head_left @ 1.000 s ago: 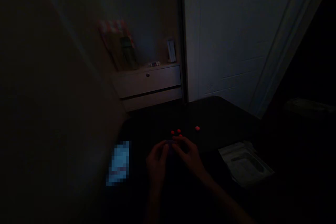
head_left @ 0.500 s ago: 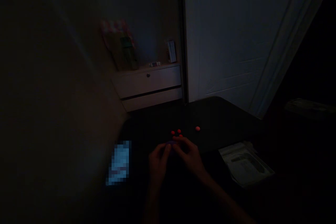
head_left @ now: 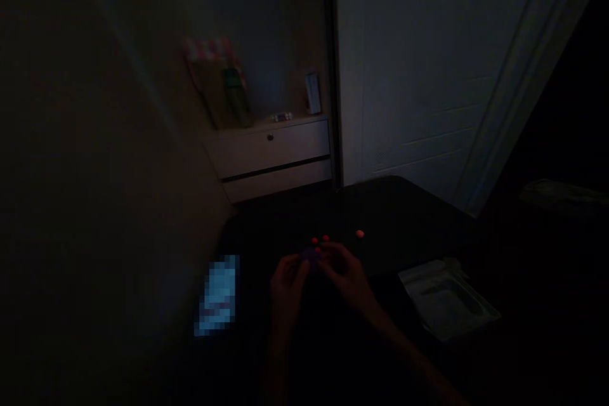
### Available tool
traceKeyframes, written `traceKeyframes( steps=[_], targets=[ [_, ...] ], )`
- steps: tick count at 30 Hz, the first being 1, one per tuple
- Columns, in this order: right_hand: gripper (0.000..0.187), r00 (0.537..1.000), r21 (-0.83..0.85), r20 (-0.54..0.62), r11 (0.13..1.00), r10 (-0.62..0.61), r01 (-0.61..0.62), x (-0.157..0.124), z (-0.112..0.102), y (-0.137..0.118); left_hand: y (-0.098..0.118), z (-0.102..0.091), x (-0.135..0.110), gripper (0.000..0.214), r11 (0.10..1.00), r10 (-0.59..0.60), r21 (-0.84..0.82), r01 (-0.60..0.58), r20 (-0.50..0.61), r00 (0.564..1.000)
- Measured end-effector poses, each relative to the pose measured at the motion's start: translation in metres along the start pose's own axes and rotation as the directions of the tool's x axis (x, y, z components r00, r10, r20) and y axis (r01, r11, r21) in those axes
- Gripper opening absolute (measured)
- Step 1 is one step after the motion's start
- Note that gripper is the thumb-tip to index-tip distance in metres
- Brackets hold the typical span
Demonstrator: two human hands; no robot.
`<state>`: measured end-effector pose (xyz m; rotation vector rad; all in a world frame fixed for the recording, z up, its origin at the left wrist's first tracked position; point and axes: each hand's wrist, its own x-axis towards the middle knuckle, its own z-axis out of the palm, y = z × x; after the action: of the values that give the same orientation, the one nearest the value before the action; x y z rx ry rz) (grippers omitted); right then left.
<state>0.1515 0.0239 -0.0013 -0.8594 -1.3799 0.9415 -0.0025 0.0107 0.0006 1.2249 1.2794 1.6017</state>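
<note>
Dimly, in the head view, a purple piece (head_left: pixel 310 258) is seen above the near part of a dark worktop (head_left: pixel 399 216), between both hands. Clock directions are taken from it, twelve being away from the wearer. At eight, it is pinched by the left hand (head_left: pixel 287 282), thumb and finger clamped on it. Between three and four, the right hand (head_left: pixel 351 273) is held with fingertips close by; whether its grip is closed on anything cannot be told. A small red ball (head_left: pixel 318 250) is noted by those fingertips. Two more red balls (head_left: pixel 325 238) are placed at twelve and one, a pinkish ball (head_left: pixel 360 234) at two. A pale packet (head_left: pixel 447 298) is found past three, well apart.
</note>
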Motion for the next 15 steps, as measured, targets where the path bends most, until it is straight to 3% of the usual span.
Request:
traceKeyframes(
  steps=[4, 9, 15],
  targets=[
    [0.02, 0.997, -0.081, -0.017, 0.994, -0.078, 0.076, 0.022, -0.011, -0.005, 0.01, 0.003, 0.011, 0.054, 1.0, -0.004, -0.001, 0.004, 0.144, 0.99],
    [0.019, 0.991, -0.238, 0.037, 0.962, -0.126, 0.131, 0.06, -0.026, -0.01, 0.017, 0.01, 0.042, 0.042, 0.999, 0.025, 0.037, -0.034, 0.223, 0.974],
    [0.036, 0.942, -0.365, 0.291, 0.89, -0.169, 0.273, 0.081, -0.041, -0.002, 0.005, 0.014, 0.068, 0.032, 0.993, -0.003, 0.119, -0.02, 0.19, 0.982]
  ],
)
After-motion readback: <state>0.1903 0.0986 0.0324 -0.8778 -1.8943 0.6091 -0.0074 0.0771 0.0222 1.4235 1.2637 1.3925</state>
